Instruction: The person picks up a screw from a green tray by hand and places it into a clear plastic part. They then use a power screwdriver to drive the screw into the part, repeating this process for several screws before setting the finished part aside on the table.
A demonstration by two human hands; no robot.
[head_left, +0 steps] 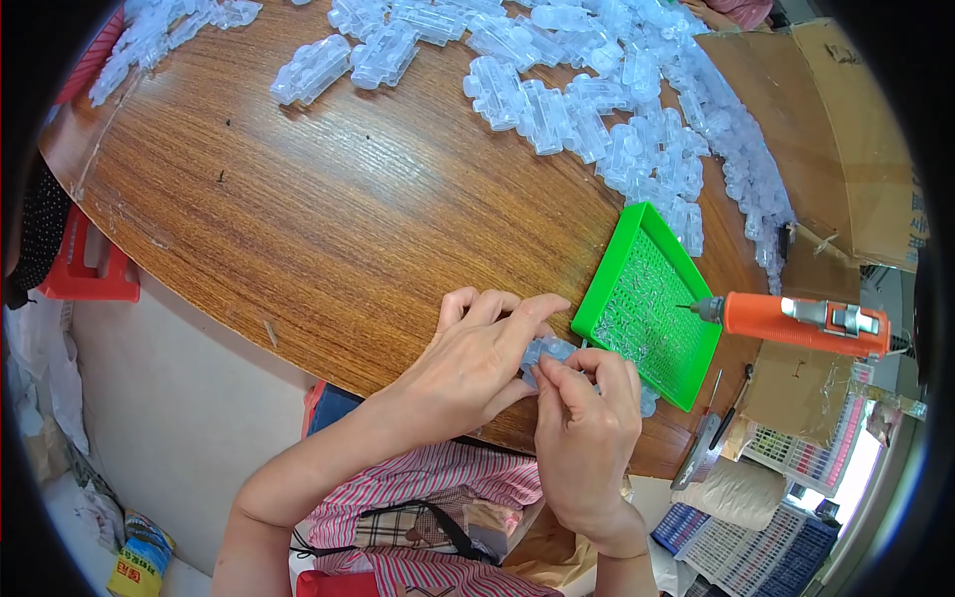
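Note:
A small clear plastic housing is at the table's near edge, partly hidden by my fingers. My left hand grips it from the left, thumb below and fingers above. From the right, my right hand pinches thumb and forefinger together against it; whatever lies between those fingertips is too small or hidden to make out. Just beyond my hands sits a green tray with many small metal screws scattered on its ridged bottom. An orange electric screwdriver points its bit leftward over the tray.
Many similar clear plastic housings are heaped across the table's far side and right. Cardboard stands at the right edge. A thin screwdriver and a black-handled tool lie right of the tray. A red stool is on the left.

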